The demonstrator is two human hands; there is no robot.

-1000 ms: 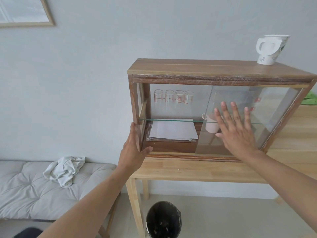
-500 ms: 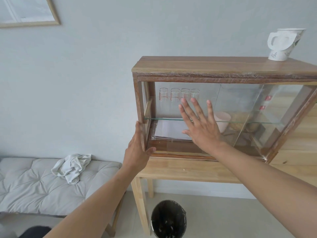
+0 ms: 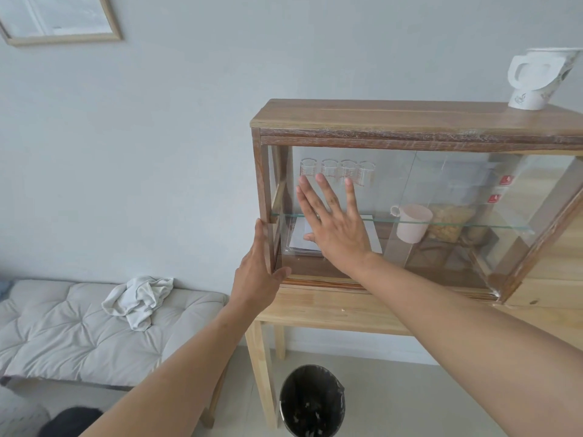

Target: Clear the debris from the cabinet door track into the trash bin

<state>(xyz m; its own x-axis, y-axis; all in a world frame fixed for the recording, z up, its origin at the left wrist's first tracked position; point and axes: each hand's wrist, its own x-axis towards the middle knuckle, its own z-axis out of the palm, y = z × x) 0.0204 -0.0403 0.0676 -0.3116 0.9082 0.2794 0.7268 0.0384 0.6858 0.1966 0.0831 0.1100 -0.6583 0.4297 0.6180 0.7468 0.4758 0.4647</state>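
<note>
The right hand (image 3: 336, 227) is lying flat with fingers spread against the sliding glass door (image 3: 340, 203) at the left end of the wooden cabinet (image 3: 410, 116). The left hand (image 3: 257, 279) is bracing the cabinet's left corner post, fingers open. The door track (image 3: 394, 287) is running along the bottom edge, below the right wrist. The black-lined trash bin (image 3: 312, 402) is standing on the floor beneath the table (image 3: 331, 310).

A glass-fronted wooden cabinet (image 3: 410, 118) fills the right of the frame on a pale wooden table (image 3: 331, 310). A white ceramic jug (image 3: 533, 78) stands on its top, upper right. A black round trash bin (image 3: 310, 402) sits bottom centre, below the table. A grey tufted bench (image 3: 63, 329) lies lower left, with a crumpled white cloth (image 3: 138, 299) on it.
</note>
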